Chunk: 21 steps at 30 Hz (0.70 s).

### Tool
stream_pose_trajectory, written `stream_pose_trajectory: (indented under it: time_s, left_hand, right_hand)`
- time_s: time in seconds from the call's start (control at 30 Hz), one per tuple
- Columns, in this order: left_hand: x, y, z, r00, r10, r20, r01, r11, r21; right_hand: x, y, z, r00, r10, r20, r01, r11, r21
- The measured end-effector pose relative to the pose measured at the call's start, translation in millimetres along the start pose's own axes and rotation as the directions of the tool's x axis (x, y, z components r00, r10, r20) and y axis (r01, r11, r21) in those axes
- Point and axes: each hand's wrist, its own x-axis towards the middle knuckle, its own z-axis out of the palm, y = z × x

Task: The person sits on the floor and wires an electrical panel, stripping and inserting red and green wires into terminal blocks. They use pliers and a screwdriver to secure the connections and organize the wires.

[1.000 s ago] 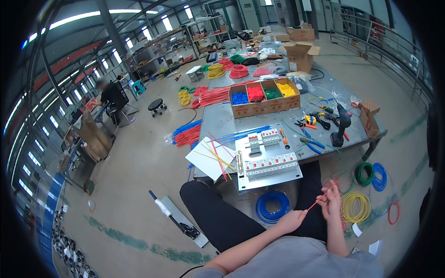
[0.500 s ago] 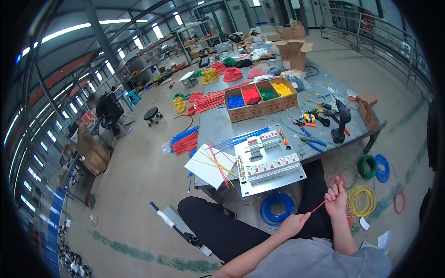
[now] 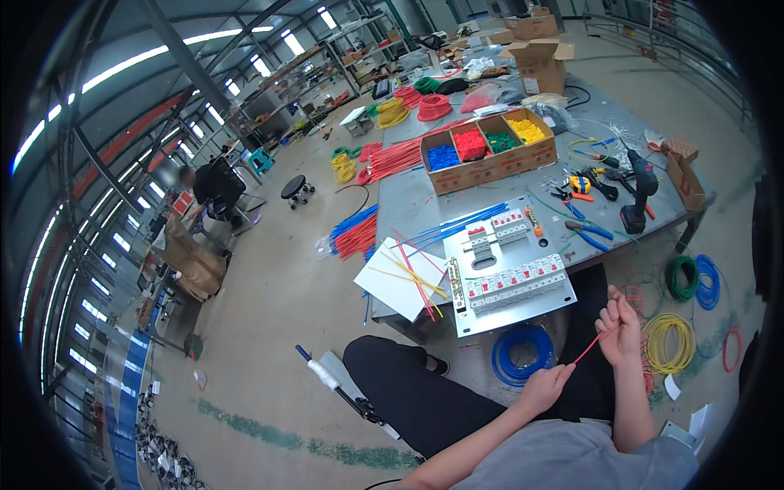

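Red wire [image 3: 587,349] (thin) is straight where exposed. Left hand [image 3: 545,390]: fingers pinched on it. Right hand [image 3: 621,330]: fingers closed around it.

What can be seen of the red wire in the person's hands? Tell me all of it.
The red wire is thin, with a covering that looks like plastic. The stretch that shows is nearly straight, slanting up from the left hand to the right hand, whose fingers grip it at either end of that stretch. It appears in front of the dark-clad right leg, seemingly held in the air. Its ends cannot be made out, so whether they are bare or covered cannot be told.
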Motion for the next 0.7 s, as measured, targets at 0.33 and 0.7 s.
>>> stream_pose_trajectory:
  time_s: [0.33, 0.7]
  left_hand:
    - [10.4, -2.9, 9.4, 0.997, -0.078, 0.015, 0.079, 0.99, -0.119]
    - [20.9, -2.4, 20.4, 0.999, -0.033, 0.012, 0.032, 0.999, 0.041]
  right_hand:
    - [-1.4, -4.9, -16.6, 0.971, -0.236, -0.047, 0.218, 0.946, -0.241]
    - [5.0, -6.3, -22.0, 0.974, -0.227, 0.009, 0.221, 0.937, -0.27]
